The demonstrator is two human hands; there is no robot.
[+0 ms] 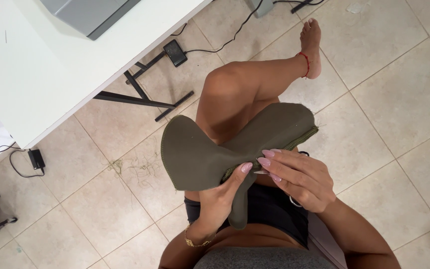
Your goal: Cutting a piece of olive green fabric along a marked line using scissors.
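Olive-green fabric piece held over the lap, a small tool at its stitched edge.

The left hand (218, 197) grips the olive-green fabric piece (210, 157) from below, thumb pressed onto its upper face and fingers closed under it, holding it above the person's lap and crossed leg. The right hand (299, 179) has its fingers drawn together on a thin metal tool (262, 172), possibly small snips, though too little shows to be sure; its tip touches the seam near the middle of the piece. The edge stitching (302, 139) looks finished along the right side, and loose threads (138, 167) lie on the tiled floor (399, 99) beside the white table (51, 74). By my judgement, trimming is partway along, with some edge left.
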